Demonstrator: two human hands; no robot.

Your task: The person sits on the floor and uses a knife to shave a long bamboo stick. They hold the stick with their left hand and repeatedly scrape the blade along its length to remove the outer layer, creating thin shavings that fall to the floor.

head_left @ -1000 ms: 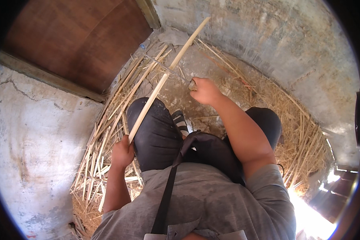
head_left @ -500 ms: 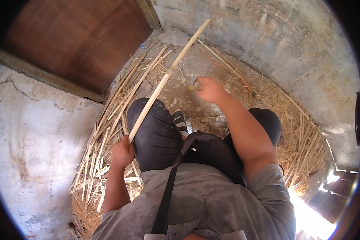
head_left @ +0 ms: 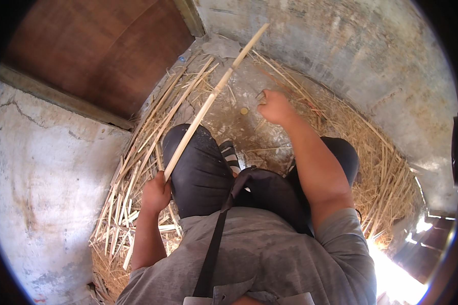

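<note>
My left hand (head_left: 156,193) is closed around the lower end of a long, pale bamboo strip (head_left: 194,124). The strip slants up and to the right, passing over my left knee, and its far end hangs near the back wall. A joint and a small dark mark show on its upper half. My right hand (head_left: 276,107) is closed and held to the right of the strip, apart from it. A thin, dark object (head_left: 260,95) shows at its fingers, too small to name. On the floor nearby lies a small yellow disc (head_left: 244,111).
Split strips (head_left: 160,122) lie piled along my left side. Shavings and straw-like scraps (head_left: 376,168) heap up on the right. A brown door panel (head_left: 102,56) and stained plaster walls (head_left: 336,46) close in the corner. A black bag (head_left: 264,185) rests at my lap.
My right hand has shifted a little right and upward, away from the yellow disc. A dark mark now shows on the strip's upper part. My left hand stays in place.
</note>
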